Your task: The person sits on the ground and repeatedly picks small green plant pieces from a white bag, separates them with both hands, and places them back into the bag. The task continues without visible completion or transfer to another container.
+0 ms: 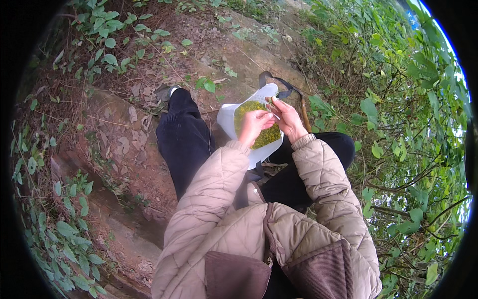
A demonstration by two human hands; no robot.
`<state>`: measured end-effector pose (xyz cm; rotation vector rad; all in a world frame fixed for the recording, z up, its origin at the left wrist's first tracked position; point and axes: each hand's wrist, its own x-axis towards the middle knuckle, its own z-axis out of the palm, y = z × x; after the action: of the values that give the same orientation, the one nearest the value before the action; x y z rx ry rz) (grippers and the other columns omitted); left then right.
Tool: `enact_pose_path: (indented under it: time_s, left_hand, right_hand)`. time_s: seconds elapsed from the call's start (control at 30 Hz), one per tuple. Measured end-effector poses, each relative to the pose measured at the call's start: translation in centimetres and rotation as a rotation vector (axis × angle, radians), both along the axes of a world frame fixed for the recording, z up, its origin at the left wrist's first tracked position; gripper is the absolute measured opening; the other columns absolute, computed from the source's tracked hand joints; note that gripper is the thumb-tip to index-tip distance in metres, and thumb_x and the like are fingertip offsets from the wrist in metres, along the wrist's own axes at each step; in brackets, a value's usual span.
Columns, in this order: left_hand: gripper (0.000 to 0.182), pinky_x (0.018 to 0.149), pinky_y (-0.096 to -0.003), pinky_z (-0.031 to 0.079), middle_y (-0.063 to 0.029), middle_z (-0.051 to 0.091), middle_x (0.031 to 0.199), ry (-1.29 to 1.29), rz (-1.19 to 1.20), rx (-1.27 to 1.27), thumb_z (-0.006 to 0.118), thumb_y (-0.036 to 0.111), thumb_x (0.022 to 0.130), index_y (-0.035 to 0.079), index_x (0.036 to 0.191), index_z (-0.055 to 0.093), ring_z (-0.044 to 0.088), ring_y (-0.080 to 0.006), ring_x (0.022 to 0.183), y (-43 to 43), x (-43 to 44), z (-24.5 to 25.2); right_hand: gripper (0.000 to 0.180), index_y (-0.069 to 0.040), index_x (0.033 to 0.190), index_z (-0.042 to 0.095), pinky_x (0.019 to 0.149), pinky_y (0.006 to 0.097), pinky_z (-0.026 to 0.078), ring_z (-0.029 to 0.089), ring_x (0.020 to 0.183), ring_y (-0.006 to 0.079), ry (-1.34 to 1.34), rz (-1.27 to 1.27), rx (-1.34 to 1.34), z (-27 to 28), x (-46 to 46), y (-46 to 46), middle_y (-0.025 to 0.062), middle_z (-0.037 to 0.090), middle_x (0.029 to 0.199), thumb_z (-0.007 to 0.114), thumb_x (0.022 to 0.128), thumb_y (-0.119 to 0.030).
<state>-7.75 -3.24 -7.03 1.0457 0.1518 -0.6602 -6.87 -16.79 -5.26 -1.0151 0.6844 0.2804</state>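
A white bag (226, 119) with dark strap handles (283, 83) stands with its mouth spread between my bent legs. Inside it lies a heap of small yellow-green flower heads (267, 139). Over the bag's mouth, my right hand (288, 116) pinches a thin pale stem (276, 116) between thumb and fingers. My left hand (254, 125) meets it from the left, its thumb and fingertips closed at the same stem. What sits at the stem's upper end is too small and partly hidden by the fingers to tell.
My dark-trousered left leg (185, 127) and bent right leg (338, 145) flank the bag. A brown stick (304, 114) stands beyond my right hand. Dry leaves (123, 145) litter the bare earth on the left. Dense green vines (396, 112) rise along the right.
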Motion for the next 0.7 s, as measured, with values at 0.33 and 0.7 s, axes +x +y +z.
enact_pose_path:
  time_s: [0.33,0.7]
  left_hand:
    - [0.022,0.069,-0.0235,0.051,-0.0081,0.063,0.086,-0.109,0.069,0.159,0.058,0.011,0.086,-0.005,0.100,0.059,0.061,-0.0126,0.074,0.5,0.6,-0.1]
    - [0.023,0.071,-0.0247,0.051,-0.0095,0.063,0.088,-0.016,0.049,-0.017,0.059,0.013,0.087,-0.005,0.100,0.060,0.062,-0.0135,0.076,0.2,0.4,0.3]
  right_hand:
    - [0.021,-0.002,0.096,0.067,0.054,0.0174,0.035,0.048,0.063,0.0025,-0.181,0.351,-0.333,1.5,-0.1,-0.2,-0.0028,0.062,0.080,0.064,0.082,-0.018]
    - [0.023,0.004,0.100,0.063,0.065,0.0212,0.045,0.056,0.071,0.0083,-0.242,0.247,-0.362,1.6,0.2,0.0,0.0051,0.065,0.085,0.064,0.080,-0.007]
